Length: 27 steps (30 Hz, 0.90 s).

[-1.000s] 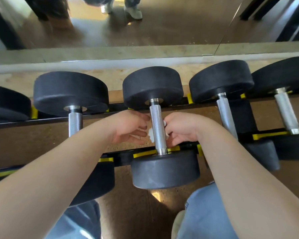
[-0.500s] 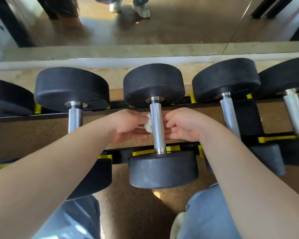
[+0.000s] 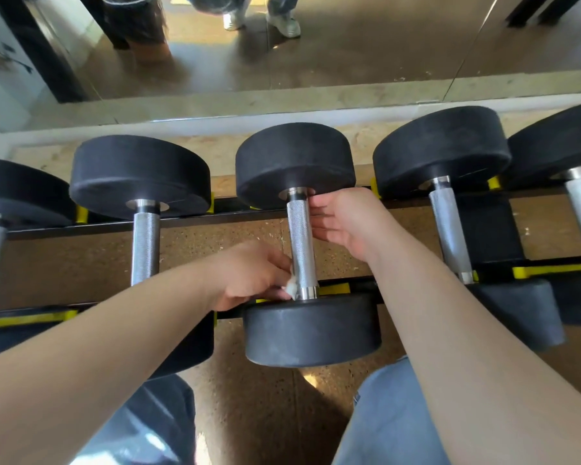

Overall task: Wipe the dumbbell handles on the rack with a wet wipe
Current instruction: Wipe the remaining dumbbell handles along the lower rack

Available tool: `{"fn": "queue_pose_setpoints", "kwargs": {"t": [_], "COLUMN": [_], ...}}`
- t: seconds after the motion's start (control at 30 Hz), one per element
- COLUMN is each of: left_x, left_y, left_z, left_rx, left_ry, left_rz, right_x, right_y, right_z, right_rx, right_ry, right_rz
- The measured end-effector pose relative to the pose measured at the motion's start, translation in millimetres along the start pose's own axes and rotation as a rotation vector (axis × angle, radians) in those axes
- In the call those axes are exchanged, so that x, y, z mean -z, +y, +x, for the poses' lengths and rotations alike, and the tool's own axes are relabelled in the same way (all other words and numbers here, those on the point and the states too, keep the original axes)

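A black dumbbell with a knurled steel handle (image 3: 302, 243) lies across the rack rails in the middle of the view. My left hand (image 3: 254, 275) pinches a small white wet wipe (image 3: 291, 288) against the near end of that handle, just above the near weight head (image 3: 311, 330). My right hand (image 3: 344, 221) sits at the far end of the handle on its right side, fingers wrapped behind the bar under the far weight head (image 3: 294, 162).
More black dumbbells lie on the rack to the left (image 3: 145, 236) and right (image 3: 450, 226). Black rails with yellow pads (image 3: 547, 271) carry them. A wall mirror (image 3: 316, 55) stands behind the rack. My jeans-clad knees (image 3: 393, 421) are below, over speckled brown floor.
My left hand slid with the wipe down the handle from its middle to the near end. My right hand moved up to the far end.
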State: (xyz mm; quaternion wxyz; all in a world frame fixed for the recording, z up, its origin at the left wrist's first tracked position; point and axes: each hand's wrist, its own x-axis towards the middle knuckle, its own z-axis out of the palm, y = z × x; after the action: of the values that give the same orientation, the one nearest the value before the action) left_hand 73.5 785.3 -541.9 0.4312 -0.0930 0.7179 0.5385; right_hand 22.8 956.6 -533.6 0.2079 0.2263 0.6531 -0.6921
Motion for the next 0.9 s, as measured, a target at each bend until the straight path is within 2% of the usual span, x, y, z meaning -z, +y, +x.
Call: {"fn": "queue_pose_setpoints", "kwargs": {"t": [0.17, 0.23, 0.3, 0.4, 0.47, 0.5, 0.63, 0.7, 0.77, 0.87, 0.9], "left_x": [-5.8, -8.4, -7.7, -5.4, -6.8, -8.6, -2.9, 0.2, -5.1, -21.4, -25.0], "left_y": [24.6, 23.0, 17.0, 4.7, 2.1, 3.6, 32.9, 36.9, 25.1, 3.8, 1.1], "left_z": [19.9, 25.9, 23.6, 9.9, 5.1, 6.9, 24.8, 27.7, 16.9, -3.2, -7.6], "left_rx": [-0.224, -0.253, -0.203, 0.007, 0.081, 0.058, -0.195, -0.229, -0.215, -0.196, -0.215], "left_ry": [0.169, 0.166, 0.105, -0.021, -0.013, 0.021, 0.216, 0.272, 0.302, 0.525, 0.593], "left_rz": [-0.471, -0.568, -0.496, -0.099, 0.01, -0.062, -0.718, -0.806, -0.616, -0.04, 0.019], "right_x": [4.1, 5.0, 7.0, 8.6, 9.8, 10.7, 11.0, 10.6, 10.3, 10.6, 9.3], "right_y": [0.5, 0.4, 1.2, 2.2, 1.6, 1.6, 3.6, 4.1, 4.3, 5.0, 5.3], "right_z": [4.5, 5.5, 8.3, 10.1, 9.8, 9.7, 13.2, 13.4, 12.9, 17.8, 19.7], "right_rx": [-0.007, -0.017, -0.009, 0.006, 0.009, 0.011, 0.016, 0.022, 0.025, 0.026, 0.023], "right_ry": [-0.019, -0.011, -0.009, -0.017, -0.027, -0.032, -0.032, -0.042, -0.048, -0.011, 0.008], "right_rz": [0.02, 0.037, 0.017, -0.036, -0.053, -0.061, -0.075, -0.081, -0.075, -0.089, -0.105]}}
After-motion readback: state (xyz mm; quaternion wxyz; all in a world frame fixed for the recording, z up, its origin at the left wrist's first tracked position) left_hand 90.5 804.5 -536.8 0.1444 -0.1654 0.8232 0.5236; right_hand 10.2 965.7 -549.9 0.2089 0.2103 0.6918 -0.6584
